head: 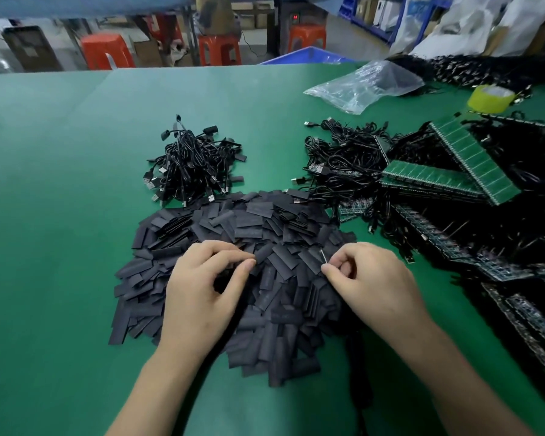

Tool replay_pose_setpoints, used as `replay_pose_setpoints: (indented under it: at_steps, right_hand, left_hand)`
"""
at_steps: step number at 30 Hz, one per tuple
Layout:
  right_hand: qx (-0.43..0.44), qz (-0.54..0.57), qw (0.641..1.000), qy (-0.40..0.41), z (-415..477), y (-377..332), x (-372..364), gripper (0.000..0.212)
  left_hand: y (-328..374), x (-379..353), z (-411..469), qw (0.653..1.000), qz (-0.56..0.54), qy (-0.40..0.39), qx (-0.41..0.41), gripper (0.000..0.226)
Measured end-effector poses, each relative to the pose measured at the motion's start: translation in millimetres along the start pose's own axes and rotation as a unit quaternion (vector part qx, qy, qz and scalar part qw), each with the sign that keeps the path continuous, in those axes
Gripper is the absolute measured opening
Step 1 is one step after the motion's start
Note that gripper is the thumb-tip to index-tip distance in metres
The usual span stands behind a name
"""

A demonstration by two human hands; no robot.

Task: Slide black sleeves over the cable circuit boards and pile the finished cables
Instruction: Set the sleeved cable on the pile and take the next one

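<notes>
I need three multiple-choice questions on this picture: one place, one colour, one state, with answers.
1. Where is the yellow tape roll? A) far right of the table B) near left corner C) on the floor
2. What colour is the table cover? A) white B) green C) red
3. What is the right hand doing? A) lying flat B) pinching a small thin piece C) gripping the tape roll
Answers: 1 A, it sits by the far right edge; 2 B, the surface is green; 3 B, thumb and forefinger meet on the piece.
</notes>
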State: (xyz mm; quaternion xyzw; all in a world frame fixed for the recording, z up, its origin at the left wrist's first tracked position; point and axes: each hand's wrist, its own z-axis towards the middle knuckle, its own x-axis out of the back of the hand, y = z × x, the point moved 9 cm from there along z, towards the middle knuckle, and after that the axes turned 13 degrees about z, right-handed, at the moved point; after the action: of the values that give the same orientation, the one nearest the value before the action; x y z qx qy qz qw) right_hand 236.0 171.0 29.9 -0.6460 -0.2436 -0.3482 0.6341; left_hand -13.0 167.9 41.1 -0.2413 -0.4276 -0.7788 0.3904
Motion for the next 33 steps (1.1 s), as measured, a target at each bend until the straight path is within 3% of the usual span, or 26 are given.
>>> replay_pose_setpoints:
  at_steps: [2,3,5,7,9,16,19,25,28,33]
  right_hand:
    - [-0.006,0.158,0.987,0.004,1,2,3,0.018]
    - [-0.02,0.263,0.964,-0.014,2,4,2,0.014]
    - [-0.062,0.451,0.885,-0.1,0,0,-9,0.016]
    - [-0.086,0.552,0.809,-0.181,-5,-10,-17,0.028]
    - [-0.077,0.581,0.784,-0.204,-5,-19,-16,0.031]
    - [-0.022,0.495,0.849,-0.182,23,-39,-20,0.003]
    - [0.0,0.466,0.871,-0.156,28,-42,-28,0.007]
    - [0.092,0.368,0.914,-0.145,17,-47,-42,0.014]
    - [0.118,0.358,0.914,-0.153,8,-53,-46,0.021]
    - [0.124,0.384,0.902,-0.152,2,-56,-46,0.018]
  left_hand:
    - [3,-3,0,0.997,0.07,0.007,-0.013,0.019]
    - [5,-4,1,0.995,0.098,0.01,-0.015,0.022]
    - [10,-9,4,0.989,0.146,0.012,-0.021,0.025]
    - [13,-16,7,0.984,0.179,-0.006,-0.014,0.031]
    - [11,-22,10,0.981,0.191,-0.035,-0.001,0.038]
    - [12,-23,9,0.98,0.197,-0.026,-0.025,0.027]
    - [13,-15,7,0.983,0.183,0.008,-0.032,0.022]
    - [2,4,1,0.998,-0.045,0.016,0.04,0.008]
    - [1,1,2,0.992,-0.112,-0.022,0.047,0.013]
    - [12,-5,4,0.989,-0.123,-0.076,0.0,0.021]
